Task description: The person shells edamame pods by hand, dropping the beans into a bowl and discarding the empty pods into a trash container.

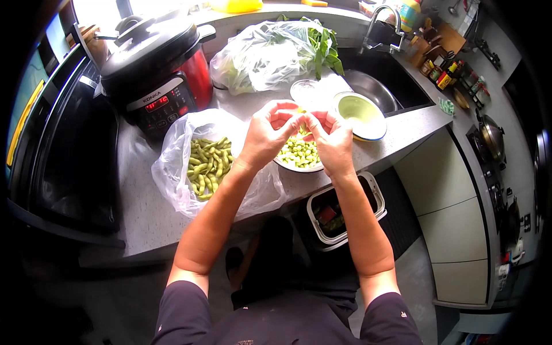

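Observation:
Both my hands meet above a bowl of shelled green beans. My left hand and my right hand pinch a small green pod between their fingertips. The pod is mostly hidden by the fingers. To the left of the bowl, an open clear plastic bag holds a pile of unshelled green pods. A pale green bowl stands just right of my right hand.
A red and black pressure cooker stands at the back left. Behind my hands lies a plastic bag of leafy greens. The sink with its tap is at the back right. Below the counter edge sits an open bin.

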Demonstrator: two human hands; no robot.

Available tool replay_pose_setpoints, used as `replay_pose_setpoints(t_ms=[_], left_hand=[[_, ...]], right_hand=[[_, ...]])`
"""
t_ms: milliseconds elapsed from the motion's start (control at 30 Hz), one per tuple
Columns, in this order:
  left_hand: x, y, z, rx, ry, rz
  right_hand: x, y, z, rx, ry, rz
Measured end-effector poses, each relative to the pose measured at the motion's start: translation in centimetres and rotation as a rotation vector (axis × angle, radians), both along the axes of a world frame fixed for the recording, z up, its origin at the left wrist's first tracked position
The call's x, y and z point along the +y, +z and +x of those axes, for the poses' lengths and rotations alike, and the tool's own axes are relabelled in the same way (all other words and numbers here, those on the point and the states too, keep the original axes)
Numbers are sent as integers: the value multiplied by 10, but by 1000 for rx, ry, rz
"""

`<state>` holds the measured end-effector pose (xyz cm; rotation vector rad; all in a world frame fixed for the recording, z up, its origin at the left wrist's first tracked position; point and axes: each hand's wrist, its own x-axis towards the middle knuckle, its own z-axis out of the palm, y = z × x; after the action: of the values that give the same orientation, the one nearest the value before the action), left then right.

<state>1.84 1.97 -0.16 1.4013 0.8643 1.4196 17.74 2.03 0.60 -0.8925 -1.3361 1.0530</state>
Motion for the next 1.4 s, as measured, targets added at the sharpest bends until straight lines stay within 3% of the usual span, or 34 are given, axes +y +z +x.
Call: replay_pose_setpoints(t_ms=[67,200,300,467,567,800,900,1033,1133,1233,1400], left_hand=[[-2,2,1,6,-7,-4],[2,-1,-1,-51,-8,20],[2,0,-5,-46,-13,29],[4,-4,-3,-26,27,48],[3,-2,-2,-56,31,38],[6,-5,-2,35,105,63],[-1,2,-3,335,247,112],[2,-5,-2,530,339,218],[4,-6,-4,196,167,80],[4,-5,-3,145,176,96],[2,-5,-1,281,260,150]], right_hand=[[-1,4,-2,-21,-43,-2],[-2,5,-5,440,158,-364],[2,1,-8,450,149,-373],[0,1,-24,125,-136,26],[2,-1,-25,49,-165,75],[12,-3,-18,48,-101,-19],[23,-8,-12,20,-21,-98],[32,-15,-7,-44,33,-161],[30,-6,0,-16,93,-199],[29,-3,2,-9,155,-204],[26,-5,-2,-96,102,-123]])
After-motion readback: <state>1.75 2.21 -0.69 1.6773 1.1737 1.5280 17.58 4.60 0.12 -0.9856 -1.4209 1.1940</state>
